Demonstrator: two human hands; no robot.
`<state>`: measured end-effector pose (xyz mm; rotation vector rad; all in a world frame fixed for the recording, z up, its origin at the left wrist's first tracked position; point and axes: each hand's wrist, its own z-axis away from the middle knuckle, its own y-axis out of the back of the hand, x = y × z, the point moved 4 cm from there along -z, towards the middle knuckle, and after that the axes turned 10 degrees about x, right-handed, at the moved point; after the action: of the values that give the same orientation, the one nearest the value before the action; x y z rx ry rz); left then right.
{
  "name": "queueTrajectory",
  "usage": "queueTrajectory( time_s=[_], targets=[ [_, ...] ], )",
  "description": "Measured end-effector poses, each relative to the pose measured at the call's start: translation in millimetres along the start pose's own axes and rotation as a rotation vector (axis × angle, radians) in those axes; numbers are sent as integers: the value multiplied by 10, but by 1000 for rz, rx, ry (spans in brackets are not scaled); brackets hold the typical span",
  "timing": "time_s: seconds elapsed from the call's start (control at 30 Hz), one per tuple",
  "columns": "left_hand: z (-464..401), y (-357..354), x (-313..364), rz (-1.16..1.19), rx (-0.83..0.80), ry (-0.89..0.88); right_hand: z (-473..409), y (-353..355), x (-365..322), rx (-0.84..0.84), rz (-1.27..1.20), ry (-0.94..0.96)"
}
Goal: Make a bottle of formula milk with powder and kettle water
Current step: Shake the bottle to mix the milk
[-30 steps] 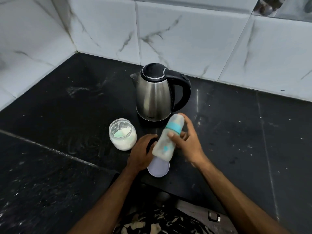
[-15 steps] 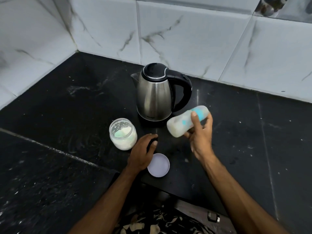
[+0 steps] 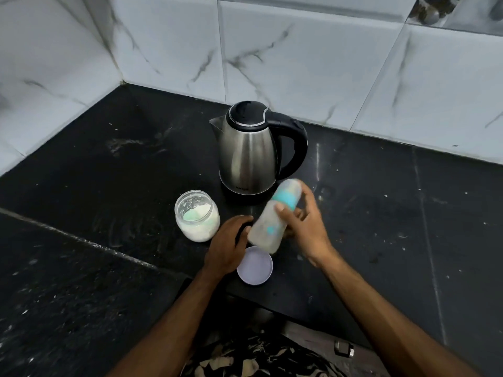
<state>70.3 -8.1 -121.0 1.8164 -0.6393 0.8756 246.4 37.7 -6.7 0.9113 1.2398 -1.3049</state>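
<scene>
Head view: one wide shot, looking down on a black stone counter [image 3: 109,186] set in a corner of white marbled wall tiles [image 3: 299,55].
Right hand [image 3: 306,227]: grips the baby bottle [image 3: 272,219] around its middle, thumb across the front, fingers curled behind.
Baby bottle: held off the counter, tilted, capped end with the teal collar up and toward the kettle, base down and near the left hand. Outline motion-blurred; contents cannot be read.
Left hand [image 3: 227,246]: rests palm down on the counter, fingers loosely bent, holding nothing. Fingertips just beside the bottle's base; contact cannot be told.
Kettle [image 3: 250,153]: steel body, black lid closed, black handle to the right, upright on its base behind the hands.
Powder jar [image 3: 196,214]: clear glass, open-topped, white powder inside, left of the kettle, just beside the left hand.
Jar lid [image 3: 254,265]: pale round disc, flat on the counter at its front edge, partly under the bottle's base in the picture.
</scene>
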Motion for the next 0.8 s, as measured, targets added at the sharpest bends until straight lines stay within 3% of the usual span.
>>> queueTrajectory(
  time_s=[0.07,0.2,0.27,0.43,0.57,0.63,0.8],
  targets=[
    [-5,-17,-23,3,-18,2,12,-7,-8,-83,72,22],
    [12,26,83,-25,39,-27,-222,176,-157,226,-204,36],
    [14,33,100,-25,39,-34,-236,200,-115,268,-264,24],
    [-5,11,43,-1,14,-11,28,11,30,-110,80,20],
    [11,38,99,-24,46,-30,-208,194,-103,231,-216,18],
    [9,40,114,-30,44,-27,-234,212,-86,291,-268,19],
    [-14,-13,-15,6,-19,2,60,-22,45,-122,79,21]
  ],
)
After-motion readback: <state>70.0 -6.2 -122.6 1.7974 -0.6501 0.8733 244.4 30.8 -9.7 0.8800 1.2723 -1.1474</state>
